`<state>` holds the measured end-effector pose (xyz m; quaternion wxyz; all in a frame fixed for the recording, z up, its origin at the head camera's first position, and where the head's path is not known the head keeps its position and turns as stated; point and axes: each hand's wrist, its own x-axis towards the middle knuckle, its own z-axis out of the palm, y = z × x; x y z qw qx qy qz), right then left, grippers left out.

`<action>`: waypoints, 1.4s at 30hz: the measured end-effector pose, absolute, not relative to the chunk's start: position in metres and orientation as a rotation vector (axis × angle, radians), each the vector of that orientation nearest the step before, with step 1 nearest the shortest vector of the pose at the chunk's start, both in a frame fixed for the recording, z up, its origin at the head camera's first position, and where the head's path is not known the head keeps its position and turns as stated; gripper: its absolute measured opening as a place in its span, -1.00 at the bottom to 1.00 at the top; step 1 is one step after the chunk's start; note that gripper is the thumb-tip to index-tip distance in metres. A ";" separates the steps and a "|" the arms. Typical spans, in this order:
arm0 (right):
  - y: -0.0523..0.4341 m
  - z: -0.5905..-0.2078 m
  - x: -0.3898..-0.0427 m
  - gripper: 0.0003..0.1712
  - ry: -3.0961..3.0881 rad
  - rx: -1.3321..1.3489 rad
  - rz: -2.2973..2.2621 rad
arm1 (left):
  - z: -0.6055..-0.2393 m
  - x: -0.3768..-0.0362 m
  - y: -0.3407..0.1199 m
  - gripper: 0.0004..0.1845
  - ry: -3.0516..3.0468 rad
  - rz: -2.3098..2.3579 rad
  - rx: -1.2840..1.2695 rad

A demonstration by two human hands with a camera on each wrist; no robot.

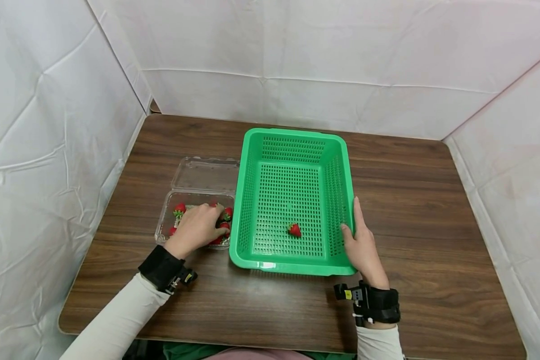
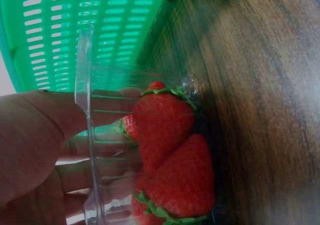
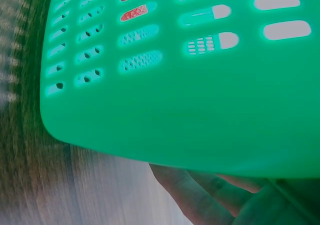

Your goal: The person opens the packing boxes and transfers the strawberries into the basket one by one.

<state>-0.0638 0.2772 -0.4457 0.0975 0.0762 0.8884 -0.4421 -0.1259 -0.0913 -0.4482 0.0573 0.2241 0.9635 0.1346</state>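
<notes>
Left hand (image 1: pixel 197 227) reaching into clear clamshell (image 1: pixel 193 220) of strawberries (image 2: pixel 172 155), grip impossible to tell. Right hand (image 1: pixel 362 245), fingers straight, bracing green basket (image 1: pixel 252 165) on tabletop (image 1: pixel 432 225), likely to steady it; one strawberry (image 1: pixel 294 230) inside.

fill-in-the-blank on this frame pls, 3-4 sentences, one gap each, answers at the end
1. The green basket holds exactly ____ strawberry.
2. The left hand reaches into the clear ____ beside the basket.
3. The right hand rests on the basket's ____ rim, as the person sees it.
4. The clear container's lid lies ____ on the wooden table.

Missing words: one; container; right; open
</notes>
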 end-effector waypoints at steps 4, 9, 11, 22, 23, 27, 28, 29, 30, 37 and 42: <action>0.277 -0.446 -0.064 -0.16 2.631 0.229 -1.310 | -0.446 -0.126 -0.091 -0.69 2.863 0.478 0.633; 0.278 -0.446 -0.064 -0.16 2.623 0.230 -1.317 | -0.448 -0.126 -0.093 -0.69 2.816 0.571 0.588; 0.278 -0.447 -0.064 -0.16 2.626 0.228 -1.314 | -0.450 -0.126 -0.094 -0.69 2.813 0.591 0.586; 0.277 -0.448 -0.063 -0.18 2.605 0.208 -1.344 | -0.442 -0.125 -0.101 -0.67 2.838 0.681 0.650; 0.277 -0.447 -0.063 -0.18 2.604 0.209 -1.348 | -0.440 -0.125 -0.101 -0.68 2.839 0.690 0.650; 0.277 -0.447 -0.062 -0.17 2.602 0.212 -1.349 | -0.433 -0.126 -0.104 -0.71 2.849 0.714 0.672; 0.277 -0.447 -0.062 -0.17 2.602 0.212 -1.349 | -0.431 -0.127 -0.104 -0.72 2.854 0.717 0.675; 0.277 -0.447 -0.062 -0.17 2.603 0.210 -1.348 | -0.429 -0.127 -0.105 -0.72 2.856 0.720 0.677; 0.277 -0.447 -0.062 -0.17 2.605 0.209 -1.347 | -0.427 -0.128 -0.105 -0.71 2.862 0.718 0.678; 0.278 -0.447 -0.063 -0.17 2.607 0.209 -1.346 | -0.406 -0.132 -0.109 -0.70 2.923 0.728 0.684; 0.278 -0.447 -0.063 -0.17 2.603 0.207 -1.348 | -0.391 -0.133 -0.109 -0.72 2.964 0.777 0.691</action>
